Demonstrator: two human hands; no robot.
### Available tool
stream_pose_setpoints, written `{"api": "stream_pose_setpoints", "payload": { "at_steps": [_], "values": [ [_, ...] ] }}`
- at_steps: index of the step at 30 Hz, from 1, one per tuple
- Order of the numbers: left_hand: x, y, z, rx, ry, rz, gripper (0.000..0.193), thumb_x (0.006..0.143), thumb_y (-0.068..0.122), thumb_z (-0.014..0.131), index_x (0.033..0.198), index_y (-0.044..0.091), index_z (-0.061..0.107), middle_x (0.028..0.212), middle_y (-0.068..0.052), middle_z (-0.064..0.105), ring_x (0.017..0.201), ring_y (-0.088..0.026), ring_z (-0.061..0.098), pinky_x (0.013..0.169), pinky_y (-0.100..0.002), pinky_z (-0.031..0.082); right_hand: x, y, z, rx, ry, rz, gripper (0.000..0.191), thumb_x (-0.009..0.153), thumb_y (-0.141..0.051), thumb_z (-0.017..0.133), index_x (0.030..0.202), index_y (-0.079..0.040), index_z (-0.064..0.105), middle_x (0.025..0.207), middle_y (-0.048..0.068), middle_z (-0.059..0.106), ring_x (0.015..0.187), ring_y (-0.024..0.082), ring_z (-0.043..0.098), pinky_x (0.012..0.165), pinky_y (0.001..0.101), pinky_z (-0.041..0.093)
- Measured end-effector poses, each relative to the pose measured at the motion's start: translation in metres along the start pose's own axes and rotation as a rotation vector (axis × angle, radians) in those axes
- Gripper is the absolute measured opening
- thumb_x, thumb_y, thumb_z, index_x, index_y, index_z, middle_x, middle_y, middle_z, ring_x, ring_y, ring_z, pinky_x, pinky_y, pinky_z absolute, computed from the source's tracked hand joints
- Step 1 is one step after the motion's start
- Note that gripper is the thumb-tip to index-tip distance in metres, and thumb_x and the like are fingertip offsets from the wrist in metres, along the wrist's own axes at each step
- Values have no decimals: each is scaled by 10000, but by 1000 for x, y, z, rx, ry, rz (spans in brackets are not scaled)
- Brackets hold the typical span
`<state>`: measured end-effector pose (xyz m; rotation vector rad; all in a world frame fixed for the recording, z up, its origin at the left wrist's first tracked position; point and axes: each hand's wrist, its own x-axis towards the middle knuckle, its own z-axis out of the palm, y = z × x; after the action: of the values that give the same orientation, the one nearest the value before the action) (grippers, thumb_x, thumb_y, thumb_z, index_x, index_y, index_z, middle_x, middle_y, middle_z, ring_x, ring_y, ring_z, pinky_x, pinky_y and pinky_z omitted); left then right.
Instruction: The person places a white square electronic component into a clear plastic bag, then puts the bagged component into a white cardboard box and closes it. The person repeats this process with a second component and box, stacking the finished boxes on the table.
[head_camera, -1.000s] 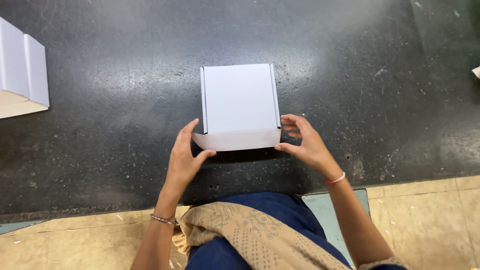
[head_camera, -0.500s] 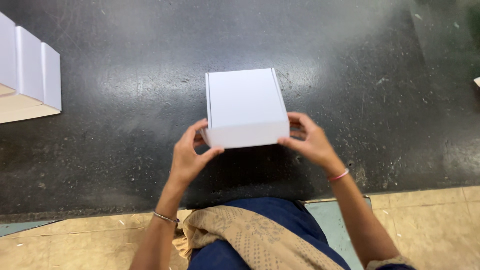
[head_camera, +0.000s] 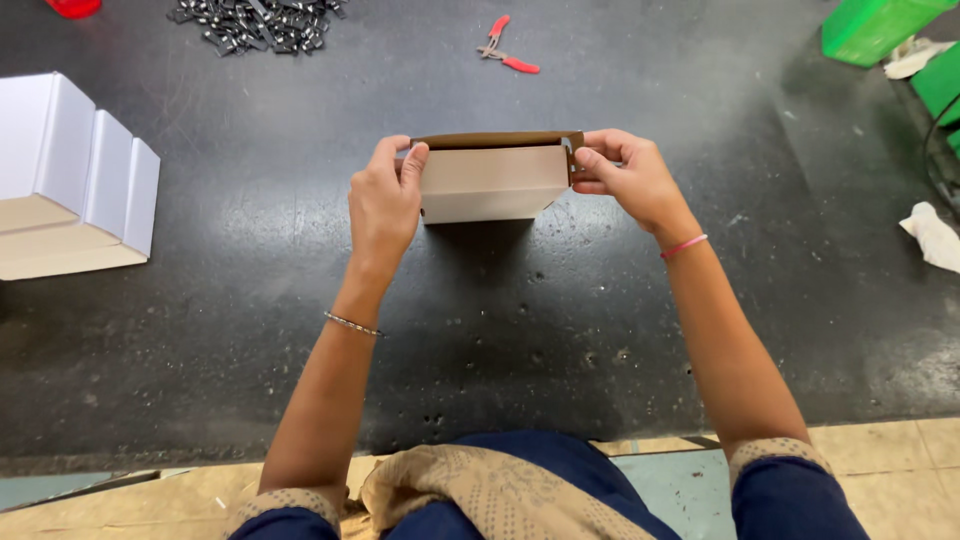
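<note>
A small white cardboard box (head_camera: 492, 183) with a brown inner edge is held just above the dark tabletop (head_camera: 250, 270), tipped so its near face and brown top rim show. My left hand (head_camera: 385, 205) grips its left end, fingers wrapped over the corner. My right hand (head_camera: 625, 180) holds the right end, with thumb and fingers pinching the side flap. Both wrists wear thin bracelets.
A stack of folded white boxes (head_camera: 75, 175) stands at the left edge. Far back lie a pile of small dark metal parts (head_camera: 255, 22) and red-handled pliers (head_camera: 505, 48). Green containers (head_camera: 880, 25) and crumpled white cloth (head_camera: 935, 235) sit at the right.
The box has been lifted off the table and tipped up on edge, away from me. Both hands moved up with it and shifted their grip to its ends.
</note>
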<state>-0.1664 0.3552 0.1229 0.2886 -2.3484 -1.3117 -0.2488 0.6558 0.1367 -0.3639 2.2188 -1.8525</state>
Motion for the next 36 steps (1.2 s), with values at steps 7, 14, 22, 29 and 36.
{"api": "stream_pose_setpoints", "payload": {
  "at_steps": [7,14,22,29,36],
  "values": [
    [29,-7,1,31,140,233,253,981,253,674,1044,27,770,924,-175,742,813,-308,718,730,-411,554,25,1,8,-8,118,-38,287,1024,-202,640,1219,8,673,1030,92,738,893,177,747,761,302,651],
    [50,-9,4,-21,46,42,275,939,304,693,1024,53,764,930,-110,777,828,-236,751,755,-364,567,40,-4,15,-73,176,-62,296,996,-183,663,1229,-1,676,1004,73,725,884,154,745,719,292,664],
    [60,-17,3,7,47,66,276,909,323,735,996,66,782,896,-84,786,815,-217,755,756,-358,568,49,-11,21,-224,232,-107,264,962,-129,670,1188,3,705,971,67,733,853,140,744,680,280,668],
    [65,-15,0,1,22,79,240,883,285,719,941,62,787,859,-85,787,789,-226,768,740,-354,578,45,-5,21,-307,249,-180,234,945,-81,677,1154,18,713,920,79,731,809,127,751,657,265,649],
    [83,-9,4,115,39,119,158,826,160,690,859,29,772,808,-149,760,750,-293,758,735,-383,591,48,2,30,-468,341,-270,170,939,-51,691,1090,25,711,865,92,756,732,151,765,628,273,631]
  ]
}}
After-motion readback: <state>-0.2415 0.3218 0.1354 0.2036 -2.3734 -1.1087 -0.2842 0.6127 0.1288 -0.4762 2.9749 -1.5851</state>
